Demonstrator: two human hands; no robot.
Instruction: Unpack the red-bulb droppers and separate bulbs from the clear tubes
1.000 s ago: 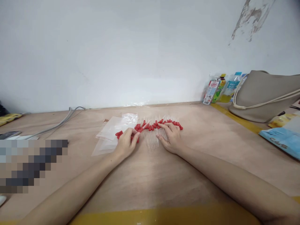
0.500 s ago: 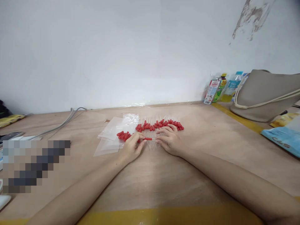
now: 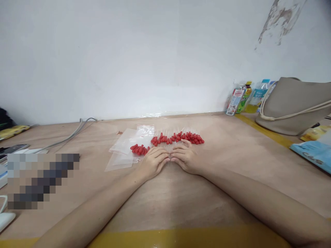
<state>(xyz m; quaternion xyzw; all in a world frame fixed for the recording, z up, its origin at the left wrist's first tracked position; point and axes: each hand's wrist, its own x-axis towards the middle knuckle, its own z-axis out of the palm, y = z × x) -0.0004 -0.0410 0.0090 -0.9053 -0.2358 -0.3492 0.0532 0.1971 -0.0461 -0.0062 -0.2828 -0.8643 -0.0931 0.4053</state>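
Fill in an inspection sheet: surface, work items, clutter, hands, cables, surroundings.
Surface: wooden tabletop, yellow tape along the near side.
Work items: red-bulbed droppers in a rough row; clear tubes nearer the hands; loose red bulbs over plastic bags.
Clutter: beige bag, bottles and blue package, right.
Hands: left hand and right hand close together, fingers pinching a slender piece, mostly hidden.
Cables: grey cable at left.
Surroundings: white wall, peeling patch upper right.

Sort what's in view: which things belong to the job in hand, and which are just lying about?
Likely in the job:
loose red caps
clear tubes
red-tipped tubes
plastic bags, probably

Apparently just lying about:
handbag
drink bottles
cable
phone
blue packet
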